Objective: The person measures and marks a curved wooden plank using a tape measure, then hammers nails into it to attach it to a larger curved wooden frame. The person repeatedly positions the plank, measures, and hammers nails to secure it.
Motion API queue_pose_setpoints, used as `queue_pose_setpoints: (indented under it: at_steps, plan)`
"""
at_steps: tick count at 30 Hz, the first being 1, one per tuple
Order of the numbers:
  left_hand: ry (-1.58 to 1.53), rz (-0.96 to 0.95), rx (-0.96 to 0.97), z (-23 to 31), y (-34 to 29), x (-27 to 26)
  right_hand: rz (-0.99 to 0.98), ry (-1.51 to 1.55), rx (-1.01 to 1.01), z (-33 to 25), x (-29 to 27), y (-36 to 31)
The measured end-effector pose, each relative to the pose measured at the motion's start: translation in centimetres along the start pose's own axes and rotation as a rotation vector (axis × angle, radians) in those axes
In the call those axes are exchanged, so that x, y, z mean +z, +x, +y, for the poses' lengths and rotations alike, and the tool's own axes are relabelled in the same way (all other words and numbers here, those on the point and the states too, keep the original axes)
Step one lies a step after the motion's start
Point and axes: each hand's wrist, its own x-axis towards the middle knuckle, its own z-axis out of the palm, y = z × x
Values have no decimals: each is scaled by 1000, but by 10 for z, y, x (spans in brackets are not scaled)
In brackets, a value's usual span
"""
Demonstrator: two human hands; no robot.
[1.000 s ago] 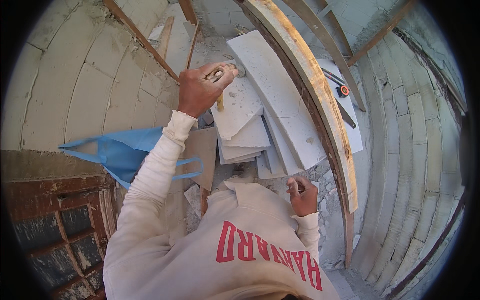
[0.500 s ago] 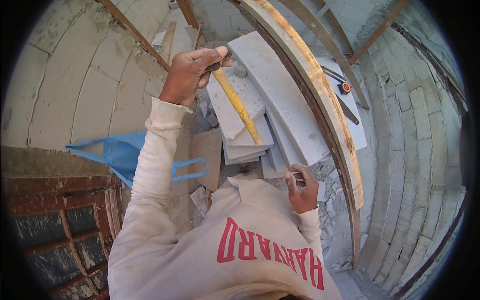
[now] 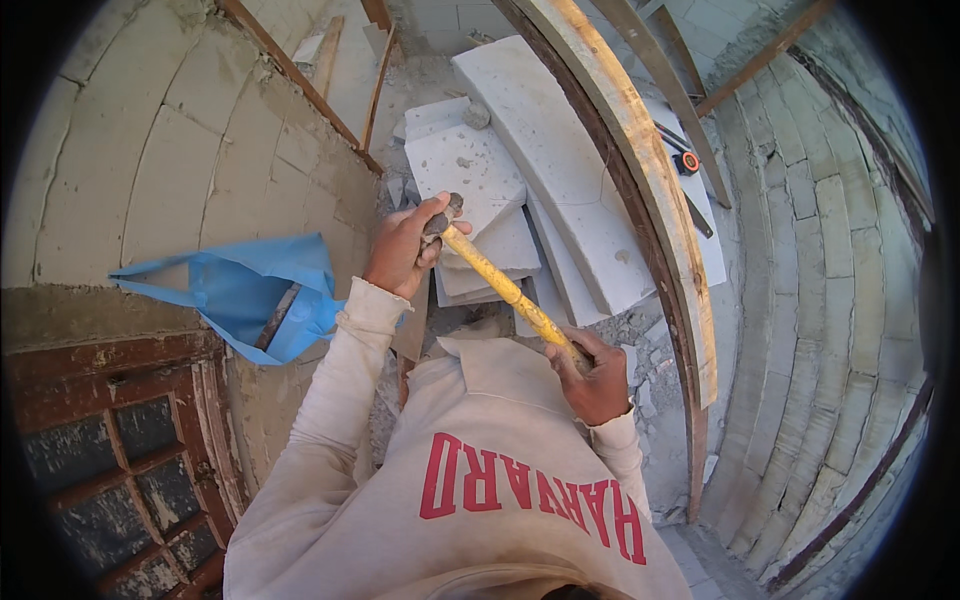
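Note:
A hammer (image 3: 505,287) with a worn yellow handle slants across in front of my chest. My left hand (image 3: 405,243) is closed round it at its dark metal head. At the lower end of the handle my right hand (image 3: 597,378) has its fingers wrapped round the grip. Beyond the hammer lies a stack of pale blocks (image 3: 470,165), with a long white block (image 3: 555,170) beside it. A small grey lump (image 3: 476,115) rests on the stack.
A curved-looking wooden plank (image 3: 640,130) crosses on the right. Behind it are a tape measure (image 3: 686,163) and a saw blade (image 3: 698,215). At left, a blue bag (image 3: 245,290) holds a stick-like object. Rubble (image 3: 650,365) covers the floor by my right hand; block walls stand both sides.
My left hand has come down and nearer with the hammer. My right hand, empty before, now grips the handle's end. The blue bag shows more fully.

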Motion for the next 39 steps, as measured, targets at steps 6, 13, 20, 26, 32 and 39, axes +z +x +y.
queue_pose_setpoints:
  at_steps: [6, 13, 20, 26, 32, 39]
  plan:
    - [-398, 94, -212, -105, -8, -37, 177, 434, 174, -25, -15, -8]
    - [-600, -57, -218, -134, -22, -10, 244, 991, -125, -89, 23, 78]
    - [-45, 37, -154, -147, -11, -85, -52, 773, -484, -208, 21, 152]
    - [221, 236, -250, -246, -40, -192, -273, 764, -686, -273, 11, 206]
    - [273, 427, -295, -263, -61, -236, 133, 785, -293, -82, 142, 283]
    - [359, 335, -253, -261, -44, -232, 82, 704, -310, -111, 146, 275]
